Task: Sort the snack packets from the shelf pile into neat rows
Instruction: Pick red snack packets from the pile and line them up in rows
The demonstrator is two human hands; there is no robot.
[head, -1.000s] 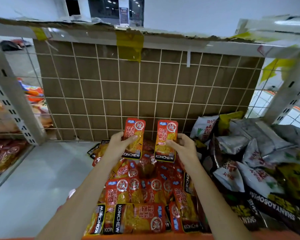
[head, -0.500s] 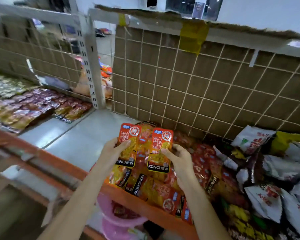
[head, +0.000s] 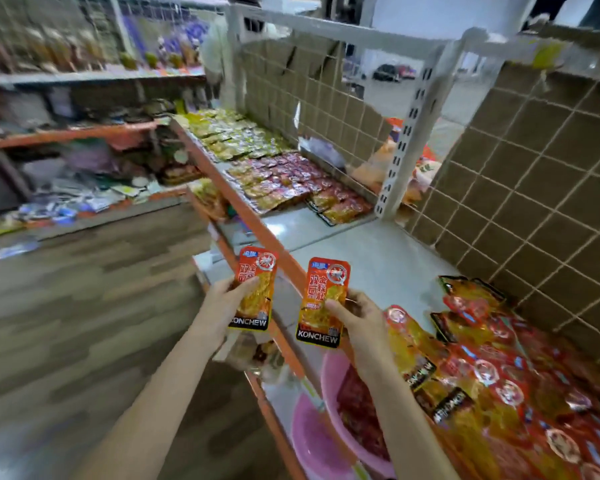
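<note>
The left hand (head: 224,301) pinched one packet (head: 255,289); the right hand (head: 359,315) pinched another packet (head: 323,303), both upright above the shelf edge (head: 257,220). The film pouches appeared light, flexible and slippery; gripping by the side edges seemed advisable.

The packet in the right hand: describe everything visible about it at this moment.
The packet in the right hand is a flat, glossy pouch, seemingly plastic film: orange-red top with a circular emblem and large characters, a clear middle showing yellow contents, and a black bottom band reading KONCHEW. It looks sealed and is held upright, slightly tilted, in the air above the shelf's orange front edge. The right hand pinches its right edge, thumb on the front. It touches nothing else.
</note>
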